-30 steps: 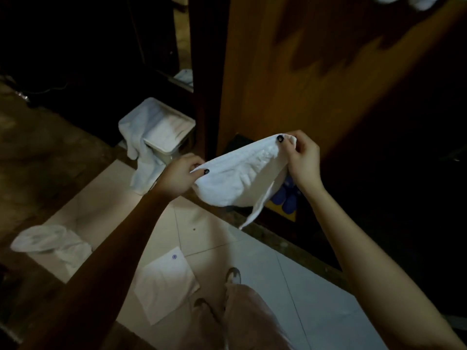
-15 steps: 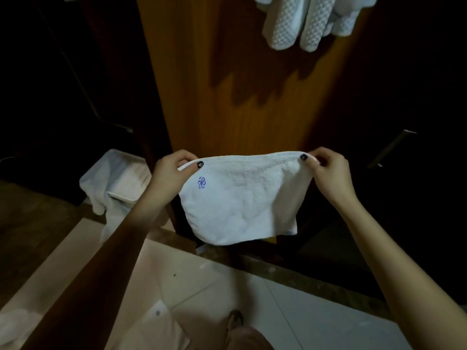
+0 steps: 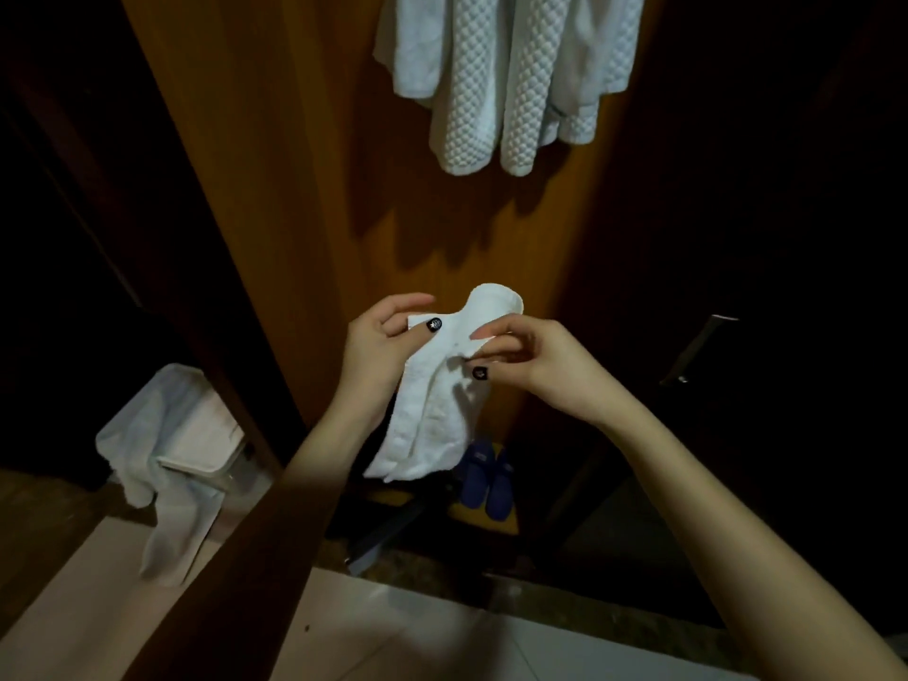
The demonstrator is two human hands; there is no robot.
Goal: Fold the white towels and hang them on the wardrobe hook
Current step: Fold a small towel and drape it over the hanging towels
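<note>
Left hand (image 3: pixel 378 349): Pinched the upper left edge of the held towel (image 3: pixel 437 410). The thumb, with a dark painted nail, lay on the front face; the fingers curled behind the cloth.
Right hand (image 3: pixel 538 363): Pinched the same towel at its middle, just right of the left thumb. The thumb lay low on the cloth and the fingers lay over the top fold.
Hand spacing: The two hands were close together at chest level, not touching, with only a narrow strip of cloth between them.
Held towel: White and gathered into a narrow vertical bundle. A rounded fold stood above the right hand, and the lower end hung free in front of the wardrobe panel (image 3: pixel 304 179).
Hung towels (image 3: pixel 496 76): Several white towels, some with a waffle texture, hung against the panel directly above the hands and well apart from them. Their top was cut off by the frame edge.
Slippers (image 3: pixel 484 476): A blue pair stood at the foot of the wardrobe, below the held towel.
Basket (image 3: pixel 211 430): Stood on the floor (image 3: pixel 442 651) at lower left.
Draped towel (image 3: pixel 172 533): White; hung over the near rim of the basket and down to the floor.
Handle (image 3: pixel 697 349): A metal bar, on the dark surface to the right.
</note>
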